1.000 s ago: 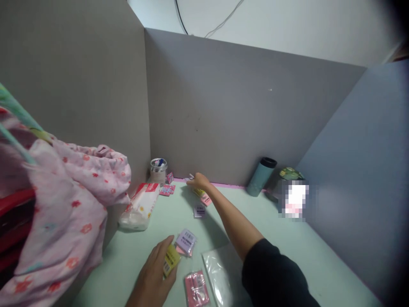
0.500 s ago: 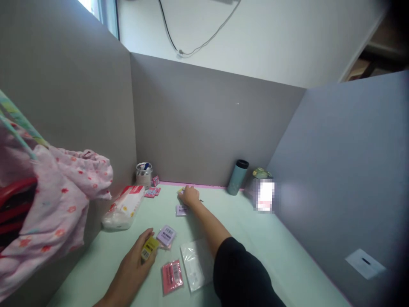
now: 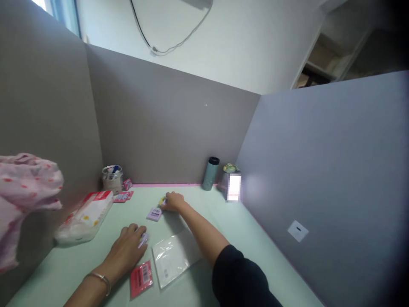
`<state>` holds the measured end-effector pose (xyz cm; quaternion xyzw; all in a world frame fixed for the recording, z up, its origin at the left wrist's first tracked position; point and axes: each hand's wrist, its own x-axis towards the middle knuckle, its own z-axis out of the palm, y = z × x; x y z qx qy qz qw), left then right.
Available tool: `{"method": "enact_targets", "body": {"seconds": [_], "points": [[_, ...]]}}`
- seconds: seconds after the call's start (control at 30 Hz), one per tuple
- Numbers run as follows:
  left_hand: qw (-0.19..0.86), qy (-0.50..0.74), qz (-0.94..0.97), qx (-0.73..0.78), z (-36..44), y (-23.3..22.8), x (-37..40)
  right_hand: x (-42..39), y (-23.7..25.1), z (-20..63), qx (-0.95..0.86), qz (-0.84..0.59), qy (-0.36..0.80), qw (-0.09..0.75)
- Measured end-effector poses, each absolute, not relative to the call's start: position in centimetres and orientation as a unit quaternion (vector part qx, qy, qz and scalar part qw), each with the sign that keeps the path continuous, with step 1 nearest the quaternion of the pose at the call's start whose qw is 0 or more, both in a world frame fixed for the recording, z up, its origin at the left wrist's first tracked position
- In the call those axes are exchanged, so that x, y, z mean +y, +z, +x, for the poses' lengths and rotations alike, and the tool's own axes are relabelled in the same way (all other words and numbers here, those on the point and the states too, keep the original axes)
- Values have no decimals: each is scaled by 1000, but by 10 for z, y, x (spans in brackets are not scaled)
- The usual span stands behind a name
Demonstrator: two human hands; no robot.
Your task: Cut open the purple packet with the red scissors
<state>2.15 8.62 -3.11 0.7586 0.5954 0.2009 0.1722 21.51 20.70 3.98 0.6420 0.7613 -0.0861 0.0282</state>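
The left hand (image 3: 128, 247) lies palm down over a small pale lilac packet (image 3: 143, 239), so only one corner shows past the fingertips; whatever else lies under the palm is hidden. The right hand (image 3: 174, 201) covers most of a small yellow packet (image 3: 162, 201), which peeks out at the fingertips (its print is too small to read). Beyond that hand, a squat green-lidded container (image 3: 230, 169) beside the right partition is partly masked by a blurred patch. Left of the left hand, the pink flowered cloth (image 3: 25, 192) runs off the picture's edge. The contents of the clear glass jar (image 3: 112, 178) are too small to tell.
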Motion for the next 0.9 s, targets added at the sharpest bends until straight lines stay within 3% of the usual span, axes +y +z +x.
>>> {"method": "enact_targets", "body": {"seconds": [0.2,0.4,0.5,0.63,0.7,0.8,0.9], "points": [[186,199,768,580,0,-30,81,181,63,222,762,634,-121,51],[254,228,755,560,-16,-21,42,87,89,266,800,581,-149,-2],[297,246,761,521,-5,-25,15,18,76,285,823,545,-161,-18],[236,243,803,491,10,-32,-11,-44,45,299,827,532,-178,31],[216,236,809,493,13,-34,-15,-47,42,308,832,507,-223,26],[218,234,810,492,12,-33,-14,-19,54,320,834,485,-254,-61],[217,231,812,490,10,-32,-14,26,65,325,845,479,-239,-20]]}}
